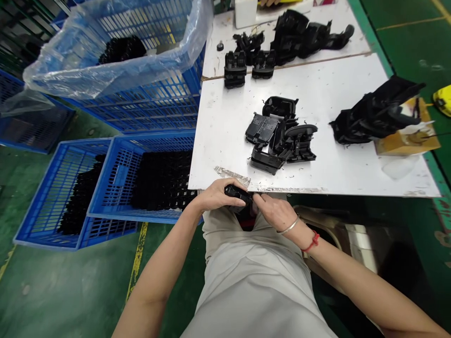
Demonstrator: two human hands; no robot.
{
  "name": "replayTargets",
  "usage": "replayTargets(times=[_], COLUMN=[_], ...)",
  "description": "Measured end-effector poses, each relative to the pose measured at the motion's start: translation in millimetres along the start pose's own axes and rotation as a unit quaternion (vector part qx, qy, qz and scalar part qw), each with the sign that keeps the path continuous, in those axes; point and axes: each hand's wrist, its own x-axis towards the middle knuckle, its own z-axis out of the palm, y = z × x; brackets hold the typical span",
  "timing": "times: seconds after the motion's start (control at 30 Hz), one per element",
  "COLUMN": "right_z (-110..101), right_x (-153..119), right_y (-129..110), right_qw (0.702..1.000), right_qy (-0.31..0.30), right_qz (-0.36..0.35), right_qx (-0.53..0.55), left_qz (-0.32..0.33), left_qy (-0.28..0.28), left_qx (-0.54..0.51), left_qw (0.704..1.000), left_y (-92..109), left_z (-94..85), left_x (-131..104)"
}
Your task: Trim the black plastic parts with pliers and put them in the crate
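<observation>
A green floor (102, 286) with yellow lines surrounds a white table (320, 98), its top littered with tiny black scraps. The held part (237, 193), black and glossy, is at the table's near edge, above the seated wearer's lap. The left hand (220, 195) grasps it, thumb below and fingers over the top. The right hand (278, 213), with a bangle and a red cord at the wrist, has its fingers bunched at the part's right end; whether they pinch the part or something small, I cannot tell.

Just beyond the hands, a loose pile (282, 136) of black parts lies on the table. Farther back is a larger heap (299, 40), with a white container (245, 13) behind it and part of another person's hand (269, 2) at the top edge. To the right, a black stack (373, 112) leans by a cardboard box (405, 141). On the left, two low blue crates (120, 176) hold rows of black parts, right beside the table; behind them stands a tall crate (141, 105) lined with clear plastic (95, 77).
</observation>
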Motion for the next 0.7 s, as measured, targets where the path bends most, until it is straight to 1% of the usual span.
replayTargets(times=[0.1,0.2,0.27,0.37,0.43,0.5,0.7], right_z=[1,-1,1,8,13,15,12], right_x=[1,-1,-5,-11,-14,-15,-11], right_y=[2,7,13,20,24,25,25], right_qw=[0.999,0.995,0.984,0.965,0.957,0.955,0.948], right_qy=[0.014,0.003,0.010,0.041,0.053,0.052,0.031], right_qz=[-0.007,-0.016,-0.029,-0.050,-0.055,-0.052,-0.053], right_qx=[0.028,0.103,0.174,0.254,0.279,0.289,0.313], left_qz=[-0.003,-0.004,-0.008,-0.011,-0.008,-0.006,-0.012], left_qy=[-0.006,-0.007,-0.003,-0.004,-0.007,-0.006,-0.004], left_qx=[0.006,0.007,0.006,0.006,0.004,0.005,0.010], left_qw=[1.000,1.000,1.000,1.000,1.000,1.000,1.000], left_y=[2,3,3,3,3,3,4], left_z=[-0.5,-0.5,-0.2,0.0,-0.1,-0.2,0.0], left_x=[1,1,1,2,2,2,1])
